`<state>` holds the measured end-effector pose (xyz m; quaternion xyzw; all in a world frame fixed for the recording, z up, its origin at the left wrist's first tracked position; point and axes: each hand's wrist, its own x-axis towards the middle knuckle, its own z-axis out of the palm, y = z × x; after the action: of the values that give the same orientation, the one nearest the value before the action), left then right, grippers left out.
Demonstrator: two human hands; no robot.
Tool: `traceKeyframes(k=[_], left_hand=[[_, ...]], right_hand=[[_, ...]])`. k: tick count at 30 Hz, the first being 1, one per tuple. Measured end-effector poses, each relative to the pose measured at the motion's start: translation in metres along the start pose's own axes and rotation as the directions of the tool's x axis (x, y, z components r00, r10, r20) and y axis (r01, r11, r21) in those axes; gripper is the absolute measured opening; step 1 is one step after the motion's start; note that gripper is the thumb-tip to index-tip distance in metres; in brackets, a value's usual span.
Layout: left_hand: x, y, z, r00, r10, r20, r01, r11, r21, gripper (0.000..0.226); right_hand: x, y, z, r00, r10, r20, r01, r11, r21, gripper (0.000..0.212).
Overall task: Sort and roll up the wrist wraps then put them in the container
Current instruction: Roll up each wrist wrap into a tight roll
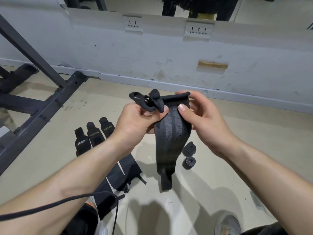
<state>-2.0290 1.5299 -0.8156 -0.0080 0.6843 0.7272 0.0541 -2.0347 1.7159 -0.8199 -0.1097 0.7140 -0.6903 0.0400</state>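
A: Well, where is the wrist wrap right now?

B: In the middle of the frame, held up in both hands. It is a dark grey band with lighter stripes running down its length. It hangs straight down, and its lower end, a black tab, dangles free in the lower middle.

A: And the fingers?

B: The left hand has its fingers curled round the black loop end at the top of the band, where the fabric is bunched into a lump. The right hand pinches the band's upper edge, with the thumb flat on the striped face and the other fingers folded behind it.

A: What else is lying about?

B: On the floor, just right of the hanging band, sit two rolled wraps, one below the other and close together. Left of centre, three flat wraps lie side by side, each black with printed lettering. Below them, partly under the left forearm, is a black bag with pale stripes. It may be the container, though I can't tell from here.

A: And round the edges?

B: A dark metal rack frame runs across the left side. A pale scuffed wall fills the top, with two socket plates on it. A black cable crosses the lower left, and a grey shoe shows at the bottom right.
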Motion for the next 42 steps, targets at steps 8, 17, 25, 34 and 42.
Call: traceKeyframes(k=[8,17,25,34,42], left_hand=[[0.004,-0.003,0.005,0.998,0.06,-0.024,-0.063,0.99,-0.128,0.026],[0.003,0.0,0.004,1.0,-0.016,-0.003,0.015,0.99,-0.142,0.039],[0.011,0.011,-0.005,0.996,-0.094,0.012,0.093,0.947,-0.308,0.049],[0.018,0.017,-0.019,0.99,-0.121,-0.069,0.13,0.981,0.146,0.026],[0.021,0.013,-0.033,0.985,0.099,0.143,-0.157,0.858,0.49,0.021]], right_hand=[[0.004,0.007,0.003,0.999,-0.014,-0.047,0.012,0.999,-0.045,0.019],[0.005,0.01,0.0,1.0,-0.013,-0.021,0.013,1.0,0.025,0.028],[0.011,0.011,-0.007,0.999,0.031,-0.013,-0.03,0.999,0.025,0.014],[0.013,0.013,-0.007,0.99,0.109,-0.095,-0.108,0.994,0.014,0.017],[0.013,0.015,-0.007,0.983,0.145,-0.116,-0.147,0.989,-0.01,0.017]])
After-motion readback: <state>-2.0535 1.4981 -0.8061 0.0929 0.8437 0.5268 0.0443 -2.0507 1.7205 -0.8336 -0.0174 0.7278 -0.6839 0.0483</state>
